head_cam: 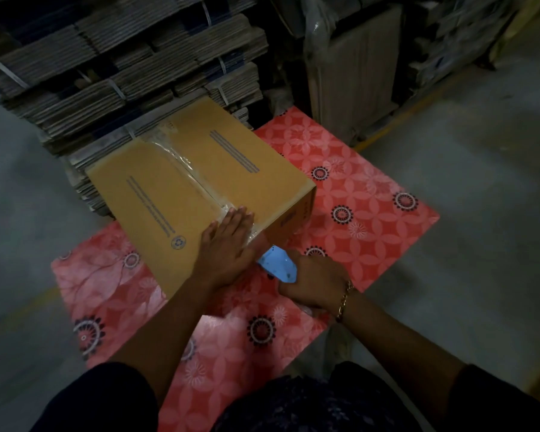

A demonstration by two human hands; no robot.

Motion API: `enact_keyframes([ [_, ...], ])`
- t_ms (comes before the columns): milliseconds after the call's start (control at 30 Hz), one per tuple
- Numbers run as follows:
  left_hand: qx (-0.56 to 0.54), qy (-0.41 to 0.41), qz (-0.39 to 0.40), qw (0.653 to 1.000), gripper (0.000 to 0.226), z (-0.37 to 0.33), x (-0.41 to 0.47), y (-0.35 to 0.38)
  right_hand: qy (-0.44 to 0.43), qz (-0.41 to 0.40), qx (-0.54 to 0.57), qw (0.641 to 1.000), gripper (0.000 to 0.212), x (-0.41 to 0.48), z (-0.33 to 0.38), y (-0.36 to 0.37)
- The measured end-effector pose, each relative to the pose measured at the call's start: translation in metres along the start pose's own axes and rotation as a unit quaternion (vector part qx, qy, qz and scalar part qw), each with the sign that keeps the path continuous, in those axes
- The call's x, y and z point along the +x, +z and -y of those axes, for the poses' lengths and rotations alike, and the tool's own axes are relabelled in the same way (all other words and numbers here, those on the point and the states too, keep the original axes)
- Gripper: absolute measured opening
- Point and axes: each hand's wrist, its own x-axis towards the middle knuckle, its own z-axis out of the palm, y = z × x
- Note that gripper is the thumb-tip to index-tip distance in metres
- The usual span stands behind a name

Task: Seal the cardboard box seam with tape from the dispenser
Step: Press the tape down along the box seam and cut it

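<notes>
A brown cardboard box (156, 194) lies closed on a red patterned mat. Clear tape (194, 173) runs along its middle seam from the far edge to the near edge. My left hand (228, 244) lies flat, fingers together, on the near end of the tape at the box's top edge. My right hand (315, 283) grips a blue tape dispenser (278, 266) just below that edge, against the box's near side. The tape roll itself is hidden by my hand.
The red floral mat (356, 188) covers grey concrete floor (480, 229). Bundled stacks of flat cardboard (122, 67) stand right behind the box. Wrapped goods (353, 67) stand at the back right beside a yellow floor line.
</notes>
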Motion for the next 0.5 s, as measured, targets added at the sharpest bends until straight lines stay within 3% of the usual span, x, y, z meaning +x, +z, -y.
enact_keyframes([
  [100,0.034,-0.022,-0.063,0.997,0.082,-0.011,-0.001,0.006,-0.006,0.001,-0.002,1.000,0.062,0.005,0.002,-0.003],
  [300,0.089,-0.011,-0.084,0.992,0.075,-0.012,0.001,0.010,0.005,0.026,0.023,0.999,0.057,0.008,0.002,-0.005],
  [400,0.119,-0.013,-0.094,0.988,0.060,-0.011,0.001,0.014,0.035,0.159,-0.036,0.986,0.048,0.018,-0.001,-0.007],
  [500,0.135,-0.004,-0.114,0.984,0.056,-0.011,0.004,0.016,0.083,0.251,-0.043,0.964,0.063,0.001,-0.019,0.016],
])
